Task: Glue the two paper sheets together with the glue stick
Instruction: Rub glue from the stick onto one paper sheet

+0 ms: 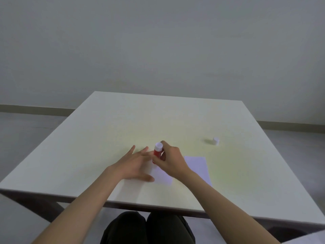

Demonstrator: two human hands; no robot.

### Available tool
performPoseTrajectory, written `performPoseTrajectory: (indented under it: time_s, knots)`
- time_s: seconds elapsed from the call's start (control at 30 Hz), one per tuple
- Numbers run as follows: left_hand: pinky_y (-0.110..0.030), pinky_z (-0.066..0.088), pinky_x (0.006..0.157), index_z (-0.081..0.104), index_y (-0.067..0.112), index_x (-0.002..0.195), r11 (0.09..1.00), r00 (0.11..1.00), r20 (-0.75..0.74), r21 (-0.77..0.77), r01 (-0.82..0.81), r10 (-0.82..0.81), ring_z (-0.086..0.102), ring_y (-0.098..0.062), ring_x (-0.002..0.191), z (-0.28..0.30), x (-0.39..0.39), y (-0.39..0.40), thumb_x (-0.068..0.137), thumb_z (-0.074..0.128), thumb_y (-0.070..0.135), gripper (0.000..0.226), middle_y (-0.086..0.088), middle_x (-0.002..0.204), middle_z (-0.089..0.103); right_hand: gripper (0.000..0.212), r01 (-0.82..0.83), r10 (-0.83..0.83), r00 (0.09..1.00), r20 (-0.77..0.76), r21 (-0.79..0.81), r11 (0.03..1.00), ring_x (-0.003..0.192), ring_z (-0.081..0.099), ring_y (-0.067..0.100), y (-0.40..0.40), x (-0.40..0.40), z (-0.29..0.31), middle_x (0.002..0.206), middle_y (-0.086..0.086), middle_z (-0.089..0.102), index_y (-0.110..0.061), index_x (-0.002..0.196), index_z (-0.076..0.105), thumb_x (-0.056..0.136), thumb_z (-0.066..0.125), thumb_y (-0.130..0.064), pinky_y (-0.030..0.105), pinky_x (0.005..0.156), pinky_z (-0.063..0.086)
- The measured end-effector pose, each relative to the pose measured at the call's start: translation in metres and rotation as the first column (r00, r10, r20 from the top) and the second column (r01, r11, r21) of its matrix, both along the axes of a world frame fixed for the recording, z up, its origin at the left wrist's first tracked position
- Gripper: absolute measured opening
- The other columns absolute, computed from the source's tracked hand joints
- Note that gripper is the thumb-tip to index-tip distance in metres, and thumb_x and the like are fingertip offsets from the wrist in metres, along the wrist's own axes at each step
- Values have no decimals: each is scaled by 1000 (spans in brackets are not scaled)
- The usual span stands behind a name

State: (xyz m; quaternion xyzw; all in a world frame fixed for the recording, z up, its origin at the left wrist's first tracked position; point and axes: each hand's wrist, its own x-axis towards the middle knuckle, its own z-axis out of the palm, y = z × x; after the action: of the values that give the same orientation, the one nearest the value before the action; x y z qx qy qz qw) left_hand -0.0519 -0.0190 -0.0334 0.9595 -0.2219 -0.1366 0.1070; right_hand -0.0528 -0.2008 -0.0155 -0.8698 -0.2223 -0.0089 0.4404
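Cap [216,140] upright, far right on surface [105,120]. Glue stick [157,153] near-vertical, tip down on sheet [161,176], gripped by right hand [171,160]; left hand [134,163] spread flat beside; second sheet [197,163] partly hidden behind right wrist.

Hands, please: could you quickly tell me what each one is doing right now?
Left hand: open, flat on a paper sheet.
Right hand: closed around the red glue stick, on the sheet.

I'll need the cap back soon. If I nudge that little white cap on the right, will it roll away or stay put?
The cap seems to stand on a flat end on the table, so a gentle nudge would probably slide it. It looks small and light, so it may skid or tip. Tipped onto its round side, it could roll.
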Motion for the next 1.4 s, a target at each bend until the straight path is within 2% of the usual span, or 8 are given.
performPoseTrajectory:
  time_s: [0.23,0.43,0.8,0.93,1.03,1.17,1.27,1.4]
  knots:
    - [-46,-10,118,17,49,143,1000,1000,-4,-16,5,-5,-3,-7,147,1,-1,-2,72,57,64,83,38,143,-3,12,3,-3,1000,-17,-23,1000,57,54,14,-2,1,-4,75,8,69,-11,82,50,87,59,-17,28,60,44]
    - [-43,-11,117,9,34,150,999,999,-19,-3,-33,33,-4,-6,147,-1,-1,-2,73,60,63,97,15,159,11,12,46,-46,999,-28,-14,999,59,59,19,-22,2,-3,73,4,69,-14,79,49,85,60,-14,26,62,46]
    - [-45,-8,118,11,30,151,1000,999,-33,19,2,-1,-2,-9,148,2,1,-1,77,60,62,93,18,159,6,9,181,-185,980,-78,-48,982,64,64,21,-53,4,3,75,6,73,-11,77,53,82,60,-14,29,65,50]
    - [-44,-7,118,14,29,151,1000,999,-34,23,7,-6,-3,-9,148,4,2,-2,77,62,60,93,17,159,7,11,303,-277,943,-183,137,943,49,62,14,-66,2,6,65,-2,71,-5,77,57,82,60,-15,19,56,52]
    - [-43,-5,118,21,26,150,1000,1000,-13,25,12,-12,-2,-9,148,6,4,-4,75,64,60,93,15,159,12,12,405,-278,897,-343,392,826,52,64,18,-81,2,14,66,6,69,-5,76,59,86,59,-13,26,55,56]
    - [-42,0,120,34,21,145,1000,1000,-2,-13,-6,6,12,-9,146,10,7,-7,70,69,59,91,11,149,30,12,514,7,800,-600,691,509,54,63,17,-98,-4,24,79,18,71,-10,81,54,93,54,-12,24,57,57]
    - [-39,0,119,36,21,144,998,999,-4,-57,-33,32,20,-9,143,9,6,-7,68,72,57,91,11,146,33,18,617,113,722,-682,710,340,58,61,18,-102,-9,23,100,21,58,-15,77,52,94,52,-11,25,66,54]
    - [-38,-5,119,24,23,149,992,996,-41,-98,-77,73,5,-6,147,7,-1,-5,70,72,56,98,10,157,21,12,716,182,646,-742,671,195,55,68,16,-95,-17,20,77,9,63,-6,81,59,92,57,-8,23,56,59]
